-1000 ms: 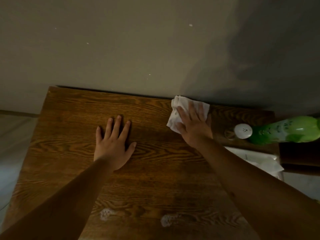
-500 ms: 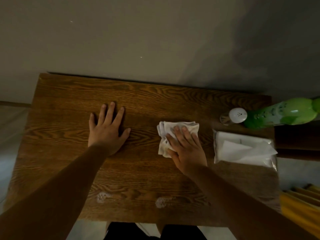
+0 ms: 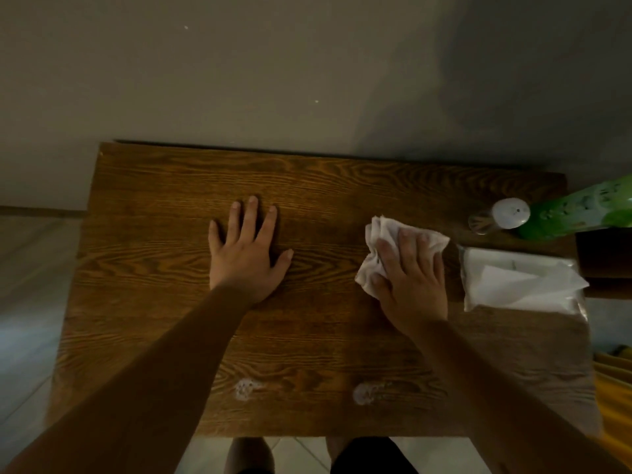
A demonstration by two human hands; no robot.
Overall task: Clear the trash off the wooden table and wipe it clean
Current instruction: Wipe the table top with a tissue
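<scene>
The dark wooden table (image 3: 164, 268) fills the middle of the view, pushed against a grey wall. My left hand (image 3: 248, 254) lies flat on the wood with fingers spread and nothing under it. My right hand (image 3: 412, 278) presses a crumpled white wipe (image 3: 376, 244) onto the table right of centre, palm down over it. Two whitish foamy smears sit near the table's front edge, one at the left (image 3: 244, 388) and one at the right (image 3: 364, 393).
A pack of white wipes (image 3: 519, 282) lies at the table's right edge. Behind it stand a small clear shaker with a white cap (image 3: 506, 215) and a green bottle (image 3: 581, 206). Something yellow (image 3: 615, 381) shows at lower right. My legs are below the front edge.
My right hand slid the wipe from the back edge toward me, then slightly right toward the wipe pack. My left hand stayed flat on the table.
</scene>
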